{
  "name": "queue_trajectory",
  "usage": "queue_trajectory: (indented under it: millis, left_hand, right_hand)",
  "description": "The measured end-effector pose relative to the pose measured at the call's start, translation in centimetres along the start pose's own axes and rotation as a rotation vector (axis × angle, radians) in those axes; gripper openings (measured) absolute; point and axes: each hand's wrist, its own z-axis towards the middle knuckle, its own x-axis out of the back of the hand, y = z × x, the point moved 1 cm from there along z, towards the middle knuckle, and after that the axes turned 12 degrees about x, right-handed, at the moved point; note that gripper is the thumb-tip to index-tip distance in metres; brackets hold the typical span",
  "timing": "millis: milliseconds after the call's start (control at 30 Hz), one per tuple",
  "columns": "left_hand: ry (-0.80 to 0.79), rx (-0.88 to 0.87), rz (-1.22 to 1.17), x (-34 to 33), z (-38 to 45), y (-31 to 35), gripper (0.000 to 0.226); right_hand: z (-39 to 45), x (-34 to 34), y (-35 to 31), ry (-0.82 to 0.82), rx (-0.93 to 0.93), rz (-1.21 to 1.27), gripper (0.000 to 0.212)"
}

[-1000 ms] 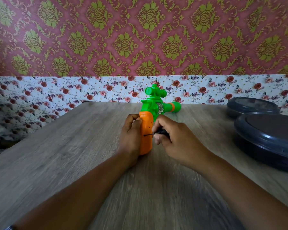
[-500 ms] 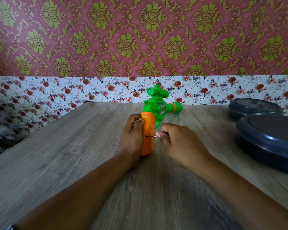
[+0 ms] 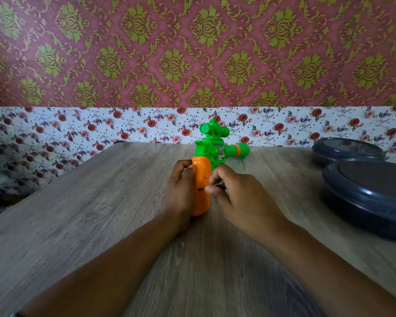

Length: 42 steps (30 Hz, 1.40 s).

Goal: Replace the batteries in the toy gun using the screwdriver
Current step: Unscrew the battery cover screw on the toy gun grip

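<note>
A toy gun [image 3: 212,152] with a green body, a green scope and an orange handle lies on the wooden table [image 3: 89,225], barrel pointing right and away. My left hand [image 3: 181,191] grips the orange handle from its left side. My right hand [image 3: 236,197] pinches a small screwdriver [image 3: 220,186]; only a bit of its dark handle and the thin tip at the handle's right face show, the rest hidden in my fingers.
Two dark blue round lidded containers stand at the right, a large one [image 3: 370,197] near and a smaller one [image 3: 348,151] behind it. The patterned wall rises straight behind the table's far edge.
My right hand's fingers have shifted around the screwdriver while its tip stays at the orange handle. The left hand and the gun hold still.
</note>
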Motion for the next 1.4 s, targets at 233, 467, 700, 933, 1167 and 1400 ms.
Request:
queue_trajectory:
  millis: [233, 467, 700, 933, 1167, 1400]
  left_hand:
    - [0.008, 0.024, 0.019, -0.1, 0.1, -0.1, 0.021]
    - [0.01, 0.011, 0.016, 0.0, 0.4, -0.3, 0.022]
    - [-0.003, 0.006, -0.018, 0.0, 0.5, -0.5, 0.023]
    - [-0.035, -0.011, -0.015, -0.2, 0.3, -0.5, 0.017]
    - [-0.026, -0.023, -0.005, 0.0, 0.4, -0.4, 0.021]
    - [-0.034, 0.022, -0.021, -0.1, 0.1, -0.2, 0.018]
  right_hand:
    - [-0.1, -0.3, 0.1, -0.043, -0.125, -0.104, 0.043]
    - [-0.1, -0.1, 0.5, -0.062, -0.076, -0.12, 0.03]
    - [-0.2, 0.6, -0.2, -0.024, 0.124, -0.53, 0.022]
    - [0.0, 1.0, -0.3, -0.003, 0.014, -0.334, 0.005]
    - [0.0, 0.1, -0.2, -0.014, -0.084, 0.051, 0.009]
    - [-0.1, 0.6, 0.2, -0.111, -0.189, -0.134, 0.035]
